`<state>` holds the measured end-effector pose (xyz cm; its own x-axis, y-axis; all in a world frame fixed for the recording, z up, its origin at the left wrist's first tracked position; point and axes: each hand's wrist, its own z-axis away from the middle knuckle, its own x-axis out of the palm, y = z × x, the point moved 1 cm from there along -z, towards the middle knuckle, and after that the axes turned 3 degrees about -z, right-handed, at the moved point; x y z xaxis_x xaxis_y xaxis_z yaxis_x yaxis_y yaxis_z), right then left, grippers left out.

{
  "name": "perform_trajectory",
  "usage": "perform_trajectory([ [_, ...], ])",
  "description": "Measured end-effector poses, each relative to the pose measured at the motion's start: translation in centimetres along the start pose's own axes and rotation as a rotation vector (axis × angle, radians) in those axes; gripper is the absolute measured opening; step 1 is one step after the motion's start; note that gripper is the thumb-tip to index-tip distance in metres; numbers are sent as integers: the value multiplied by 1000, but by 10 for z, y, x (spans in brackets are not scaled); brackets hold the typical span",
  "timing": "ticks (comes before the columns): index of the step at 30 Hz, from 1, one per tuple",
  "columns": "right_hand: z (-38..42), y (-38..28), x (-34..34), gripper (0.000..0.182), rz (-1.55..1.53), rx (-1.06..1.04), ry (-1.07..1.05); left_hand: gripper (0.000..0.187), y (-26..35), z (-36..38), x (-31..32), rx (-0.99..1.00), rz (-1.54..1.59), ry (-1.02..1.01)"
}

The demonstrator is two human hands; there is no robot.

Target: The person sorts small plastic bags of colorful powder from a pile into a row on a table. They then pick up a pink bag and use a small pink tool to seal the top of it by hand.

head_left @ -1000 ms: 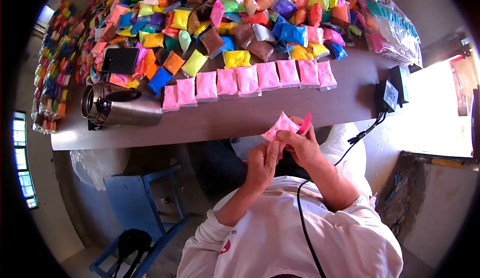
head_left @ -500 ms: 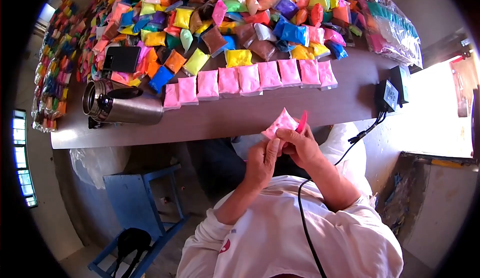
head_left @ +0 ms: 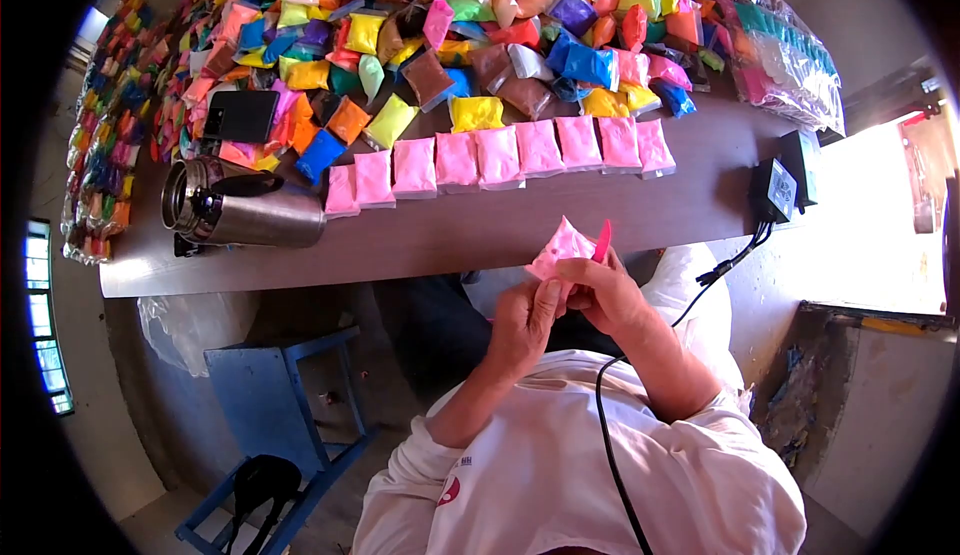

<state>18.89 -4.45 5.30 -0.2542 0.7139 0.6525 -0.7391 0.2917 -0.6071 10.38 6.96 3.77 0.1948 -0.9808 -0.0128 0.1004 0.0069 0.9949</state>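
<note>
**Below the table edge, two hands work one pink packet**

Just below the near edge of the long brown wooden table (head_left: 560, 220), both bare hands meet in front of the person's chest. The left hand (head_left: 522, 327) is closed on the lower part of a small pink powder-filled plastic packet (head_left: 560, 245), its thumb pressed up along the packet's side. The right hand (head_left: 608, 295) is curled shut too, its fingers pinching the same packet from the other side while also holding a slim red plastic tool (head_left: 603, 240), which stands nearly upright just beside the packet's right edge. The packet is held in the air, clear of the table and tilted, with one corner pointing up.

On the table, beyond the packet, lies a neat row of flat pink packets (head_left: 500, 160), side by side and touching. Behind that row spreads a loose heap of multicoloured packets (head_left: 450, 25). At the left end of the row a shiny steel flask (head_left: 240, 210) lies on its side, and behind it a black smartphone (head_left: 241, 115) rests among the packets. Near the table's right end sits a small black box (head_left: 775, 190) with a black cable (head_left: 730, 260) hanging from it towards the person's white sleeve (head_left: 700, 395).
</note>
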Motion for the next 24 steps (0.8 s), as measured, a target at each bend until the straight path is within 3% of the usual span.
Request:
perform_trajectory([
  [10, 0, 4, 4, 18, 63, -39, 119, 37, 2, 0, 1, 73, -53, 47],
  [12, 1, 0, 3, 19, -56, -26, 36, 36, 1, 0, -2, 21, -13, 17],
  [16, 1, 1, -7, 16, -104, -19, 77, 37, -7, 0, -2, 20, -79, -13],
  [21, -1, 1, -12, 15, 84, -94, -18, 39, -12, 1, 4, 66, -92, -11],
  [24, -2, -2, -11, 15, 50, -42, 65, 36, -5, 2, 0, 23, -75, -1],
])
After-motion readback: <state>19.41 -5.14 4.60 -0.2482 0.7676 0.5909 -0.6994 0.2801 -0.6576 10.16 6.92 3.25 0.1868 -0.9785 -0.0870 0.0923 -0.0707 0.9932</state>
